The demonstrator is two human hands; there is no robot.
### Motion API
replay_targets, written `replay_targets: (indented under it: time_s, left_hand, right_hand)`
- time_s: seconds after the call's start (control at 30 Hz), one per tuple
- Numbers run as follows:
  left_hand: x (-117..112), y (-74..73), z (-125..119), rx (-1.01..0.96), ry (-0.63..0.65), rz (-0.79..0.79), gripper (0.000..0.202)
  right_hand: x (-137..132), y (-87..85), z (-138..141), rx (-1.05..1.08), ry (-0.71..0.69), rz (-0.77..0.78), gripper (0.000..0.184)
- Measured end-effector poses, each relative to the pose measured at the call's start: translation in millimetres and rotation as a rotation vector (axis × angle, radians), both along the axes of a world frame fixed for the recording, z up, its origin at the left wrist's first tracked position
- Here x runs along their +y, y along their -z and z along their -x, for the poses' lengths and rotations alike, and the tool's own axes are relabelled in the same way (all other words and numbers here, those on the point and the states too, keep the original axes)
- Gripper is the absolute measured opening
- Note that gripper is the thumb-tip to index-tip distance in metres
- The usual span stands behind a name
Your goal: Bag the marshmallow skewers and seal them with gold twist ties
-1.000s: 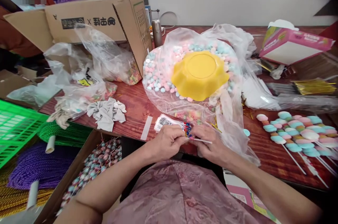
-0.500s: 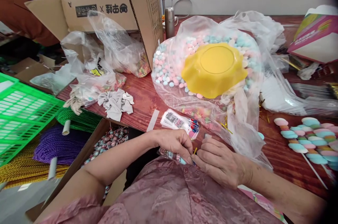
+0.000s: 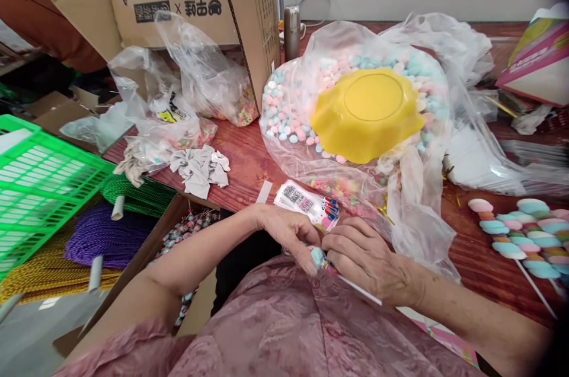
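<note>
My left hand [image 3: 291,233] is closed around the candy end of a marshmallow stick [image 3: 317,256], whose pale blue top shows by the thumb. My right hand [image 3: 367,261] has its fingers curled on the same piece, just below the candy, where some coloured wrapping shows. From under this hand the white stick end points down to the right. Both hands sit close together before my body, at the table's front edge. Just beyond them lies a stack of printed cards [image 3: 304,204]. Finished-looking marshmallow skewers [image 3: 528,235] are piled on the right.
A yellow scalloped bowl [image 3: 368,116] lies upside down on a clear bag of pastel marshmallows [image 3: 288,119]. A cardboard box [image 3: 195,9] and plastic bags stand at the back left. Below left are a green basket [image 3: 40,181] and a box of wrapped sticks [image 3: 191,229]. Someone's orange sleeve [image 3: 44,21] shows far left.
The marshmallow stick has turned, so its blue candy and white stick end now show between and below my hands. My left hand has shifted its hold. The view has moved slightly.
</note>
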State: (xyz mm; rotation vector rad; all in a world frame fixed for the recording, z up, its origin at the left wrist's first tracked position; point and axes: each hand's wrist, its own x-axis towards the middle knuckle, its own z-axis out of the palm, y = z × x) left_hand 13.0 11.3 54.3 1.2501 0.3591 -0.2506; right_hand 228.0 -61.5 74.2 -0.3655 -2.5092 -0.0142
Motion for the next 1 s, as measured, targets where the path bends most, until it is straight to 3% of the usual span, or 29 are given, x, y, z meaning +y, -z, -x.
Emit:
replay_targets:
  time_s: [0.07,0.1,0.23,0.3,0.37,0.43,0.5,0.57,0.63,0.7,0.8,0.9,1.0]
  left_hand:
    - [8,-16.8,11,0.055,0.022,-0.196,0.045]
    - [9,-28.3,14,0.071,-0.014,-0.375,0.041]
    - [-22,-71.8,12,0.052,-0.317,-1.481,0.015]
    - [-43,-72.5,3,-0.08,-0.29,-1.798,0.017]
    - [-55,-54.3,-7,-0.18,-0.254,-1.873,0.018]
    - [-52,-28.0,-15,-0.152,-0.337,-1.704,0.015]
    - [-39,-8.7,-20,-0.103,-0.574,-1.329,0.02]
    - [-26,-4.6,-21,-0.122,-0.797,-0.982,0.031]
    - [-20,-12.4,-22,-0.248,-0.889,-0.832,0.031]
    - [-22,-22.2,-23,-0.381,-0.909,-0.88,0.023]
    - [-30,-24.8,-26,-0.392,-1.036,-0.856,0.039]
    - [-34,-17.1,-28,-0.345,-1.116,-0.447,0.067]
    - [-37,-12.2,-26,-0.341,-0.93,-0.132,0.073]
  right_hand:
    - [2,-2.7,0,-0.052,0.023,-0.023,0.024]
    - [4,-3.1,0,-0.092,0.027,-0.041,0.025]
    - [24,1.6,-7,-0.077,0.129,-0.03,0.026]
    - [38,3.8,-12,0.074,0.242,0.084,0.025]
    - [47,2.4,-14,0.219,0.348,0.22,0.021]
    - [44,-1.1,-10,0.37,0.42,0.422,0.018]
    - [32,-2.9,1,0.516,0.408,0.749,0.02]
    - [19,-0.2,13,0.568,0.32,1.07,0.023]
    - [12,6.0,19,0.545,0.257,1.2,0.024]
    - [13,12.1,18,0.535,0.3,1.081,0.023]
    - [24,14.0,9,0.518,0.413,0.653,0.019]
    - [28,11.9,4,0.489,0.384,0.311,0.015]
    - [26,18.5,9,0.459,0.369,0.046,0.02]
